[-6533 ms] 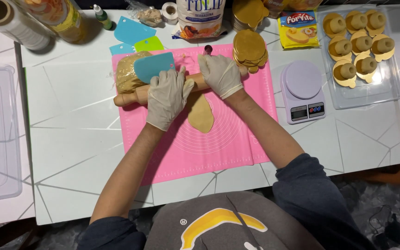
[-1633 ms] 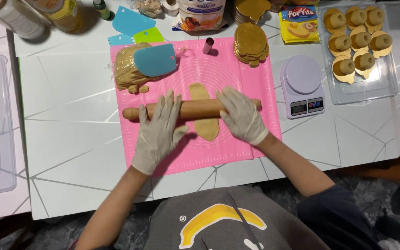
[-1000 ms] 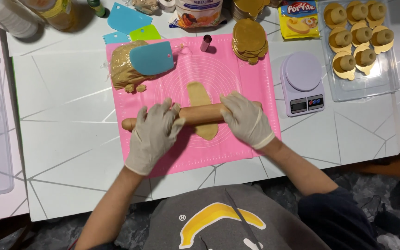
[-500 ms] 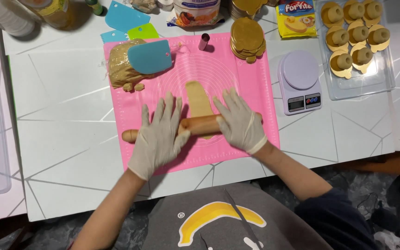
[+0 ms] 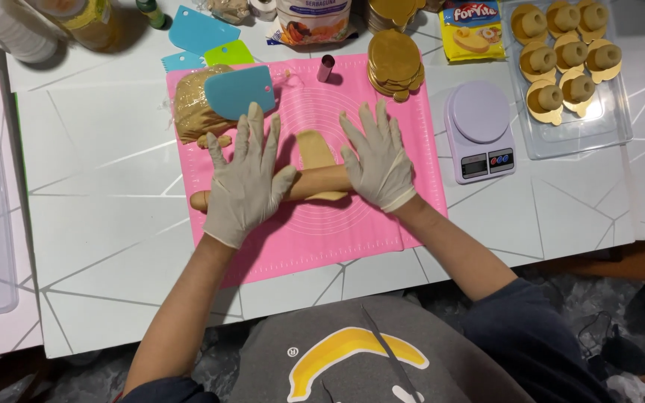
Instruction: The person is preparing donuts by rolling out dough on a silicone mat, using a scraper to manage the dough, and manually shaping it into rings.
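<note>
Under both gloved palms, a wooden rolling pin (image 5: 315, 183) is pressed flat against a pink silicone mat (image 5: 322, 231). The left hand (image 5: 246, 183) is spread open, fingers splayed, laid over the pin's left half; only the pin's bare end is seen past its wrist side. The right hand (image 5: 377, 160) is likewise opened flat, fingers fanned, resting on the pin's right end. Nothing is gripped; the pin is simply held down by the palms.

Between the two hands, a long strip of tan dough (image 5: 315, 153) is seen on the mat, running away from the pin, its near end hidden beneath the wood.

Just beyond the left fingertips, a teal scraper (image 5: 239, 91) is laid over a wrapped lump of dough (image 5: 192, 112). Beyond the right fingertips, a stack of gold cake boards (image 5: 395, 63) is set at the mat's far edge, with a small dark cylinder (image 5: 325, 68) beside it.

Off to the right of the right hand, a lilac kitchen scale (image 5: 479, 130) is placed on the white table (image 5: 98, 194), and farther right a clear tray (image 5: 614, 130) of shaped pastries on gold boards is seen.
</note>
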